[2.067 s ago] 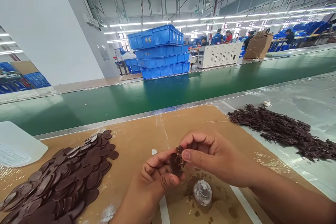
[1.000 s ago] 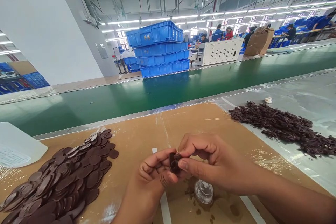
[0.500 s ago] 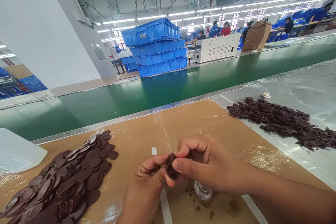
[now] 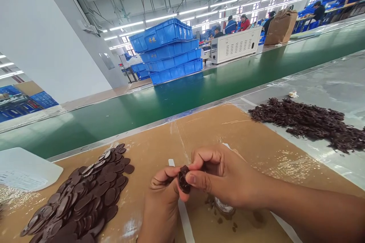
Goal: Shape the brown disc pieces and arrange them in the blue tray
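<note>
Between the fingertips of both hands is a small dark brown piece (image 4: 184, 179). My left hand (image 4: 165, 193) pinches it from the left and below. From the right, the thumb and forefinger of my right hand (image 4: 219, 176) press on its edge. Below my right hand, a small round clear dish (image 4: 224, 206) is partly hidden, with dark spots around it on the brown sheet (image 4: 159, 140). Left of my hands lies a pile of flat dark brown oval discs (image 4: 91, 193). A heap of dark brown curled bits (image 4: 308, 121) lies at the right.
A white translucent container (image 4: 28, 169) stands at the left edge. Beyond the brown sheet runs a green belt (image 4: 137, 110). Across it are stacked blue crates (image 4: 171, 53), a white machine (image 4: 236, 45) and a brown paper bag (image 4: 281, 26). Several people sit or stand farther back.
The view has tilted and shifted slightly, so the disc pile appears farther right. Both hands keep their grip on the small piece, and the right hand now covers more of the dish.
</note>
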Demonstrator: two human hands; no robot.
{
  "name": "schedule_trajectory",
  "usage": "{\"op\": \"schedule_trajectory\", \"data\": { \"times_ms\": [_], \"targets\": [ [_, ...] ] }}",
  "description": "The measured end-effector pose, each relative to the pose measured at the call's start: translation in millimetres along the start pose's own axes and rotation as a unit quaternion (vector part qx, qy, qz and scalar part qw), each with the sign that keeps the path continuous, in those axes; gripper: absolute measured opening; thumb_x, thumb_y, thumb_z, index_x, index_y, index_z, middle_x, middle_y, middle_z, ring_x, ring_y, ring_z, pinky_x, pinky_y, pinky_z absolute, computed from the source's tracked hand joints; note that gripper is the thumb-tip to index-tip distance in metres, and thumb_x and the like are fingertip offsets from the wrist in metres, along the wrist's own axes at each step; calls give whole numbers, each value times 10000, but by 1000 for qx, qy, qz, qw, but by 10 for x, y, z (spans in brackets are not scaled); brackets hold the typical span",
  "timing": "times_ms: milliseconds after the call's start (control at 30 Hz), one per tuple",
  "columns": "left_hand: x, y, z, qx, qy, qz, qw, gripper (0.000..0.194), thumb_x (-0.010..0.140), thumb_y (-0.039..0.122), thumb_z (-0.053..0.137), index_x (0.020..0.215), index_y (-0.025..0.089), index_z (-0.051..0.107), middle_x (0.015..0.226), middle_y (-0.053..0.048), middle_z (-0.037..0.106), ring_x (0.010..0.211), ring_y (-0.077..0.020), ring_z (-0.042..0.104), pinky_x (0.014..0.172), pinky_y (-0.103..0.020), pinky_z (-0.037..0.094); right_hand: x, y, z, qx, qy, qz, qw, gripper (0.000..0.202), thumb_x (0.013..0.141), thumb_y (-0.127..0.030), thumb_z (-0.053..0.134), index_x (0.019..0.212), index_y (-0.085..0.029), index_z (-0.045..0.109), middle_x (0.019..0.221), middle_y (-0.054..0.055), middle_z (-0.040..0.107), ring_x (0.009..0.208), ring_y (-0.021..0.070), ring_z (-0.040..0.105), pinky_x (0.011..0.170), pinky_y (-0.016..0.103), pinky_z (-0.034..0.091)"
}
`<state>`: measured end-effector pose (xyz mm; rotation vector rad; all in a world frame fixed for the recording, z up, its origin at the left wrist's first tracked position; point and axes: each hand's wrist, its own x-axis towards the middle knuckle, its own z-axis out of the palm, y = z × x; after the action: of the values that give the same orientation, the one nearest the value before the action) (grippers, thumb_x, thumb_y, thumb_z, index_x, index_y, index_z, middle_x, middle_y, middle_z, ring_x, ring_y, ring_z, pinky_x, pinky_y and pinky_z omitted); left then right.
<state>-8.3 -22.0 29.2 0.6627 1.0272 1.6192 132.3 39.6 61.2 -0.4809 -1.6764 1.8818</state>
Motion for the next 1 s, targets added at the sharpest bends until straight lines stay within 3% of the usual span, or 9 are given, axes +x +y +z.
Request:
{"op": "schedule_trajectory", "data": {
  "times_ms": [300, 567, 900, 1000],
  "targets": [
    [3, 2, -21, 5, -5, -10, 1000, 165, 562, 168, 842, 639, 215, 703, 593, 46, 686, 593, -81, 619, 635, -144, 495, -48, -72, -29, -36, -5, 1, 999, 277, 800, -395, 658, 698, -178, 519, 757, 39, 706, 699, 131, 560, 611, 253, 386],
    [7, -20, -3, 12, 25, 8, 1000, 215, 502, 185, 868, 633, 182, 697, 603, 20, 685, 544, -97, 593, 589, -186, 504, -31, -40, 1, -13, -24, -23, 999, 335, 854, -434, 581, 669, -177, 472, 732, 51, 683, 730, 143, 578, 660, 280, 397],
    [5, -9, 31, 23, 19, 34, 999, 167, 541, 173, 849, 639, 196, 716, 583, 32, 686, 489, -50, 563, 565, -125, 472, -31, -13, -20, -8, -19, -13, 1000, 270, 834, -351, 626, 704, -190, 452, 733, 36, 688, 699, 145, 568, 615, 274, 380],
    [4, -19, 30, 27, 20, 42, 999, 191, 544, 201, 850, 695, 217, 735, 664, 13, 718, 584, -81, 622, 616, -141, 493, -36, -14, -24, -4, -25, -11, 1000, 274, 827, -362, 633, 709, -194, 451, 720, 32, 685, 712, 155, 578, 616, 277, 386]
  ]
}}
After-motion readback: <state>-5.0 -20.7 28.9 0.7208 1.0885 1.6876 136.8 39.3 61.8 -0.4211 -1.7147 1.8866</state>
